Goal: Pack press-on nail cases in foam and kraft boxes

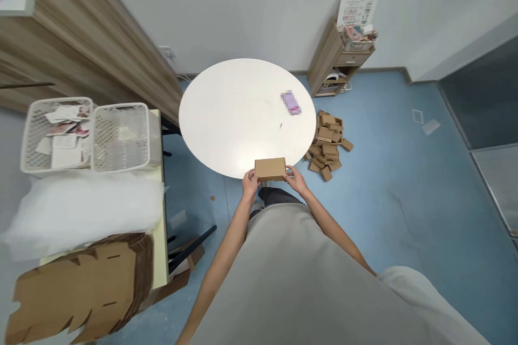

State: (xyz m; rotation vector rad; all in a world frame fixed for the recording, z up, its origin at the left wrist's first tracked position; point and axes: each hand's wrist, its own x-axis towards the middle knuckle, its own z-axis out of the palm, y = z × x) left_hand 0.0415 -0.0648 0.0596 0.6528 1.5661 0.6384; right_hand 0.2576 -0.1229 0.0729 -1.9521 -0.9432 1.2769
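Pinched between left hand and right hand, the box was held by its ends, presumably for balance.

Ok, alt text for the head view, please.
Left hand and right hand hold a brown rectangular cardboard box at the near edge of a white rounded table; more brown cardboard boxes lie heaped on the blue floor, right.

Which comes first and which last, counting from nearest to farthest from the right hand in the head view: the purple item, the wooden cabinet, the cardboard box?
1. Cardboard box: held between the left hand and right hand.
2. Purple item: on the right side of the white table.
3. Wooden cabinet: beyond the table, to the right.
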